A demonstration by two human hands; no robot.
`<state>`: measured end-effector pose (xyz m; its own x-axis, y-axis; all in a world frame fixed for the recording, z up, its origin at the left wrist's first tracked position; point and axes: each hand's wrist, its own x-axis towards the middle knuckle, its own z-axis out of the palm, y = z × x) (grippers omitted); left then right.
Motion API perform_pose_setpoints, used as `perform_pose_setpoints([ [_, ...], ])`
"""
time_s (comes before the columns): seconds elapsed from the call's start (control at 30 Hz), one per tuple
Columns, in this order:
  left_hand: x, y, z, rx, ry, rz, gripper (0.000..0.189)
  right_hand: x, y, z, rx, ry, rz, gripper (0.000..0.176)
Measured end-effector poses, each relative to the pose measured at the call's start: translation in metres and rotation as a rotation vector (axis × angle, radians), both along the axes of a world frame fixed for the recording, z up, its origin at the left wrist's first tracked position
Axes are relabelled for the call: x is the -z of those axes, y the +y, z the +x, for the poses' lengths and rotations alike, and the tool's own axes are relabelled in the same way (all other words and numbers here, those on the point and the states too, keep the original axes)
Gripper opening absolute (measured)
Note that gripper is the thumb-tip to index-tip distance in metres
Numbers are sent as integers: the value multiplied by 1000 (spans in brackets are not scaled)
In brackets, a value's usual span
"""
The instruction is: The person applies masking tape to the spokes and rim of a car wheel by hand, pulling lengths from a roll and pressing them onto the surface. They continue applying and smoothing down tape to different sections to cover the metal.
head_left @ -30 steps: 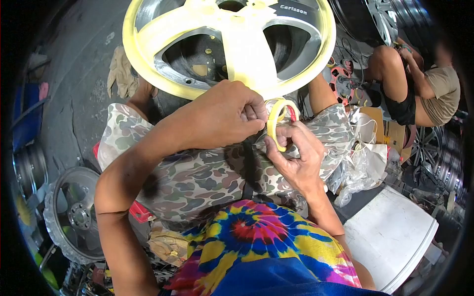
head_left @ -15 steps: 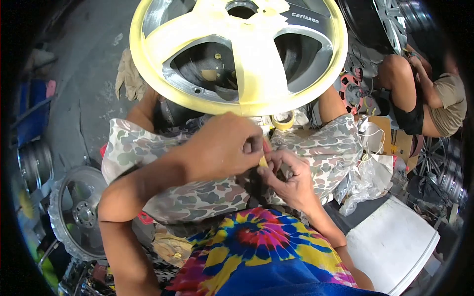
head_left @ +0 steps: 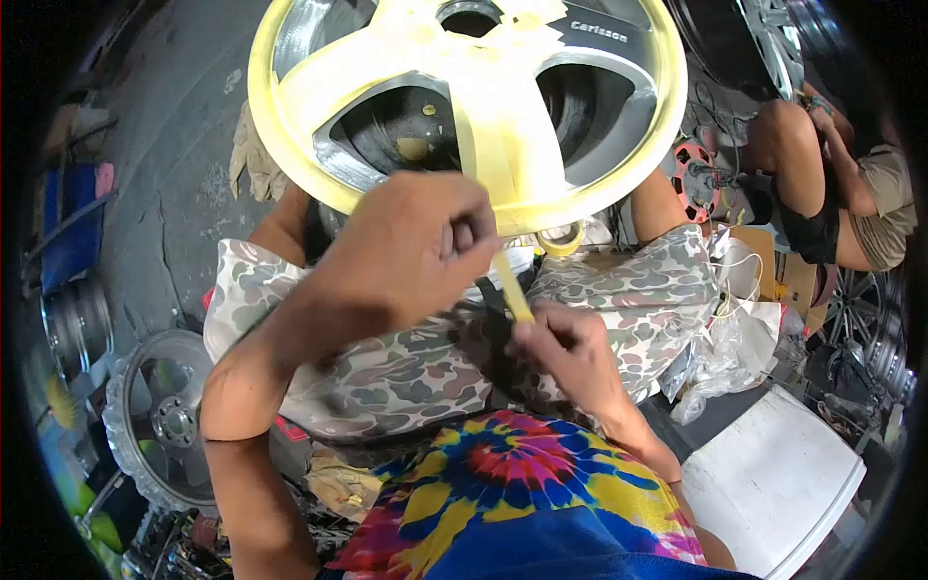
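A short strip of yellow tape [head_left: 511,288] is stretched between my two hands, above my camouflage shorts. My left hand [head_left: 422,246] pinches its upper end, just below the rim of the wheel. The lower end is pinched between the thumb and fingers of my right hand [head_left: 570,356]. In front of me stands a large wheel [head_left: 512,145], its rim and most of its spokes covered with yellow tape; one dark spoke reading "Carlsson" is uncovered. A roll of yellow tape [head_left: 561,239] lies under the wheel's lower edge.
A co-worker [head_left: 846,184] sits at the right, hands by another wheel [head_left: 773,48]. At the left lies a grey wheel [head_left: 174,420] with plastic round its edge. A white panel [head_left: 768,474] is at lower right, near plastic bags [head_left: 720,372] and a cardboard box [head_left: 788,280].
My left hand has moved up and left, away from my right hand. The yellow strip between them now shows at greater length.
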<state>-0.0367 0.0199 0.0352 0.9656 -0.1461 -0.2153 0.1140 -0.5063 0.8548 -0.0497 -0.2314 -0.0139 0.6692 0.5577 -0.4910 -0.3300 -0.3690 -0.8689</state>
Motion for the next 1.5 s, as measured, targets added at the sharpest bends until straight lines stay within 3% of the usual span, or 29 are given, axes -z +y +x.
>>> perform_pose_setpoints([
  [0.03,3,-2,3,3,-7,-2,17,1,1,1,100,181,-115,31],
  [0.1,10,-4,12,-46,-130,6,20,15,-2,2,157,244,-59,35],
  [0.13,20,-5,16,-45,-249,23,21,22,-2,1,177,126,-44,34],
  [0.2,23,-6,25,-30,-249,53,22,24,3,3,189,-193,-29,31],
  [0.3,24,-11,31,-5,-222,95,26,31,10,5,207,-418,-51,27],
  [0.53,36,-16,33,43,-220,237,35,45,20,4,221,-589,-98,22],
  [0.63,33,-17,33,52,-224,290,35,44,20,12,145,-764,-184,23],
  [0.7,34,-19,32,50,-223,319,35,43,10,25,192,-1026,-254,22],
  [0.77,37,-18,33,31,-233,349,35,60,-28,42,185,-951,-571,27],
  [0.83,44,-18,31,43,-307,345,34,59,-63,51,241,-752,-685,30],
  [0.9,41,-18,28,40,-283,328,31,57,-84,51,246,-919,-592,26],
  [0.97,31,-18,30,65,-278,318,28,22,-62,52,265,-948,-549,19],
  [1.03,20,-11,28,59,-251,255,23,-3,-38,62,243,-1211,-310,16],
  [1.17,-1,11,28,-41,-253,34,20,-20,11,107,-105,-1459,-225,19],
  [1.23,5,30,33,-194,-74,-145,20,-10,35,129,-233,-1603,-166,20],
  [1.4,14,39,29,-378,-48,-270,22,6,58,154,-334,-1606,-189,24],
  [1.5,12,38,26,-393,8,-295,22,-5,56,146,-169,-1532,-82,23],
])
